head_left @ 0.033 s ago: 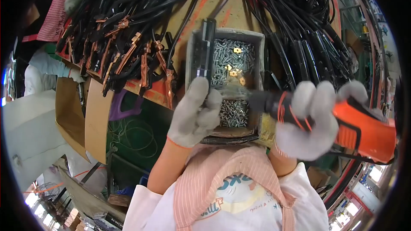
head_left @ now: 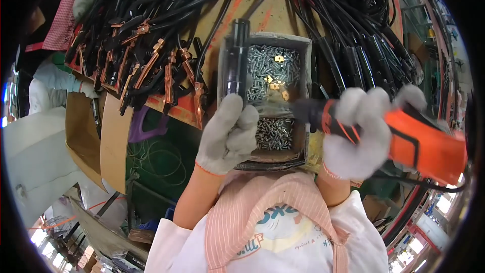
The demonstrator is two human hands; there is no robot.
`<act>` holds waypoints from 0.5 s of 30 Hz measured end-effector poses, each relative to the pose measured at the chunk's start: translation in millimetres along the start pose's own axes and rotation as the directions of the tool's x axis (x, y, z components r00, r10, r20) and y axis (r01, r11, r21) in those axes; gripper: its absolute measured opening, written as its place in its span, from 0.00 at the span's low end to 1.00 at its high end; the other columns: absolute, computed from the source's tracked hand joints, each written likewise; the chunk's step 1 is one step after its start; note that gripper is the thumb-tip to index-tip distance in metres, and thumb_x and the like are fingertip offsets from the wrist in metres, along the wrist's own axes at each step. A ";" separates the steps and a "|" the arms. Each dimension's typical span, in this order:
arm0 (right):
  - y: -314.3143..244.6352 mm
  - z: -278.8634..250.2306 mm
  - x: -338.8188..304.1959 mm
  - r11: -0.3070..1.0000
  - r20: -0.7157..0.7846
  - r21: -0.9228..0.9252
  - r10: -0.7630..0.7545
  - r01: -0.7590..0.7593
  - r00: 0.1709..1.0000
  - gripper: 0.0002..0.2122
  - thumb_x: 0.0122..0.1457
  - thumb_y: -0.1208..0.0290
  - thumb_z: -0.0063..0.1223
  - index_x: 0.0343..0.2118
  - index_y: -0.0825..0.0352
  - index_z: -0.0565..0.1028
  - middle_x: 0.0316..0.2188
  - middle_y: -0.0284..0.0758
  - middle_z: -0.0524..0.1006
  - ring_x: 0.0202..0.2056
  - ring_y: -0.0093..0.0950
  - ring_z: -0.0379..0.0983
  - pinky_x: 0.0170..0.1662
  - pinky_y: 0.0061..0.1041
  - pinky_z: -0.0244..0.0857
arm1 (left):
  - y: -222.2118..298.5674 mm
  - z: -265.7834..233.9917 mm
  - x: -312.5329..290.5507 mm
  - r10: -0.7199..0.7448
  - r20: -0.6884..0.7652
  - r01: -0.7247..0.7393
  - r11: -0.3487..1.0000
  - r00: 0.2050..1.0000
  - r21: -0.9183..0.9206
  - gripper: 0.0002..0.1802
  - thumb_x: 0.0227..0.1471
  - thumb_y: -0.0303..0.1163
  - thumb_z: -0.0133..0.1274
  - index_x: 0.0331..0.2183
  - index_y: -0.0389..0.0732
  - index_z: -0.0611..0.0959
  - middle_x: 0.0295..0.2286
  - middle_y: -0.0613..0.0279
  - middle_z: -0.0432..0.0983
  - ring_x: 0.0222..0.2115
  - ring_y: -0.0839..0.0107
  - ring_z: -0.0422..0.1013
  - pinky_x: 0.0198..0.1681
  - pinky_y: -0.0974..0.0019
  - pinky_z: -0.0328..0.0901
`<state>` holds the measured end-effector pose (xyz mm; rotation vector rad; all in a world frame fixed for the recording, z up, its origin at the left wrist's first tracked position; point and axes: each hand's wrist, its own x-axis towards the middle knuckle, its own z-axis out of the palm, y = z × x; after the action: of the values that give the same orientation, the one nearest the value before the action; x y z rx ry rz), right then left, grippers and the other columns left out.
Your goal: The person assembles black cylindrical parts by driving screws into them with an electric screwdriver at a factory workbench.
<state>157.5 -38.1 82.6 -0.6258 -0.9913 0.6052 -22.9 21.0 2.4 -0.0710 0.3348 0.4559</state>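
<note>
Currently your left hand [head_left: 225, 136] is wrapped around the lower end of a black tubular handle [head_left: 237, 60], upright at centre frame over the left edge of the screw box [head_left: 307, 71]. Your right hand [head_left: 361, 134] grips an orange power screwdriver [head_left: 424, 146], its blurred nose pointing left, apart from the handle; you can't tell whether it carries a screw. This handle looks part-done, its fastening likely left. Sleeved handles [head_left: 350, 63] at upper right seem further along; copper clamps [head_left: 168, 78] at upper left, bare, probably await covering.
</note>
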 end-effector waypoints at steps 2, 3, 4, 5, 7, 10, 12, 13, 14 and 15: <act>26.4 -12.1 -3.5 0.979 -0.213 -0.203 -0.029 -0.015 0.977 0.25 0.56 0.82 0.53 0.55 0.62 0.57 0.27 0.36 0.71 0.21 0.33 0.71 0.26 0.28 0.68 | 1.4 4.4 1.4 0.019 0.013 -0.018 1.000 1.000 -0.022 0.30 0.64 0.43 0.47 0.64 0.56 0.59 0.21 0.74 0.55 0.11 0.87 0.48 0.13 0.79 0.46; 32.5 -11.7 -7.1 0.980 -0.221 -0.200 -0.025 -0.020 0.975 0.25 0.56 0.82 0.53 0.55 0.62 0.57 0.27 0.36 0.71 0.21 0.33 0.71 0.26 0.28 0.68 | 1.9 0.5 1.4 0.029 0.086 -0.026 0.999 0.996 -0.033 0.31 0.64 0.43 0.47 0.64 0.56 0.58 0.22 0.74 0.58 0.11 0.87 0.49 0.13 0.79 0.47; 38.0 -10.4 -10.5 0.994 -0.291 -0.097 0.010 -0.039 0.957 0.23 0.56 0.82 0.53 0.52 0.64 0.57 0.27 0.37 0.72 0.22 0.32 0.72 0.27 0.28 0.69 | 2.4 -4.5 1.5 0.039 0.159 -0.032 0.998 0.986 -0.046 0.31 0.64 0.43 0.47 0.64 0.56 0.56 0.23 0.73 0.62 0.12 0.87 0.50 0.13 0.79 0.48; 41.5 -10.7 -12.3 0.999 -0.355 0.007 0.050 -0.051 0.933 0.21 0.56 0.83 0.52 0.50 0.67 0.58 0.28 0.38 0.74 0.23 0.31 0.73 0.29 0.28 0.70 | 2.6 -12.6 1.4 0.072 0.187 -0.071 0.997 0.980 -0.009 0.37 0.65 0.48 0.44 0.67 0.52 0.48 0.26 0.69 0.56 0.14 0.84 0.55 0.15 0.76 0.51; 41.2 -16.5 -11.8 0.991 -0.310 -0.086 0.071 -0.102 0.948 0.19 0.57 0.83 0.52 0.49 0.69 0.59 0.26 0.38 0.74 0.23 0.29 0.73 0.29 0.27 0.70 | 1.1 -13.4 1.9 0.061 0.176 -0.056 0.998 0.983 -0.031 0.36 0.64 0.45 0.47 0.66 0.54 0.50 0.27 0.67 0.64 0.13 0.84 0.55 0.14 0.77 0.51; 45.2 -21.5 -11.7 0.957 -0.244 -0.248 0.088 -0.150 0.966 0.14 0.58 0.83 0.51 0.45 0.71 0.62 0.24 0.39 0.75 0.24 0.27 0.73 0.30 0.26 0.70 | 1.1 -9.9 2.0 0.056 0.147 -0.052 0.998 0.987 -0.032 0.36 0.63 0.41 0.51 0.66 0.55 0.53 0.28 0.66 0.71 0.12 0.83 0.54 0.13 0.78 0.52; 47.9 -18.0 -11.8 0.936 -0.226 -0.315 0.086 -0.156 0.970 0.12 0.58 0.83 0.51 0.43 0.71 0.64 0.23 0.39 0.75 0.24 0.25 0.74 0.30 0.25 0.70 | 1.2 -9.4 2.4 0.062 0.124 -0.061 0.998 0.990 -0.012 0.37 0.62 0.40 0.51 0.66 0.55 0.53 0.27 0.66 0.70 0.11 0.83 0.54 0.12 0.77 0.52; 49.9 -10.2 -11.5 0.969 -0.329 -0.191 0.088 -0.157 0.940 0.13 0.58 0.83 0.52 0.44 0.71 0.64 0.23 0.39 0.75 0.24 0.26 0.74 0.31 0.25 0.70 | 0.7 -9.8 2.7 0.062 0.104 -0.062 0.998 0.993 -0.002 0.37 0.61 0.39 0.53 0.65 0.55 0.54 0.27 0.66 0.69 0.11 0.83 0.55 0.12 0.77 0.53; 51.1 -5.7 -11.3 0.988 -0.426 -0.065 0.101 -0.142 0.899 0.14 0.57 0.82 0.53 0.44 0.71 0.64 0.23 0.39 0.75 0.24 0.26 0.74 0.31 0.25 0.70 | 0.6 -10.2 2.7 0.063 0.085 -0.064 0.998 0.994 0.008 0.38 0.60 0.39 0.54 0.65 0.55 0.54 0.27 0.66 0.69 0.11 0.83 0.55 0.12 0.77 0.53; 50.3 -8.6 -12.4 0.988 -0.423 -0.063 0.104 -0.143 0.900 0.14 0.57 0.82 0.53 0.44 0.71 0.64 0.23 0.39 0.75 0.24 0.26 0.74 0.31 0.25 0.70 | -0.1 -13.3 1.8 0.067 0.085 -0.068 0.998 0.994 0.007 0.38 0.60 0.39 0.54 0.65 0.55 0.54 0.27 0.66 0.69 0.11 0.83 0.55 0.12 0.77 0.53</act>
<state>151.1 -14.8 35.9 -0.8654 -0.5790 0.5083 -25.3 19.8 -10.7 -0.0303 0.2571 0.5225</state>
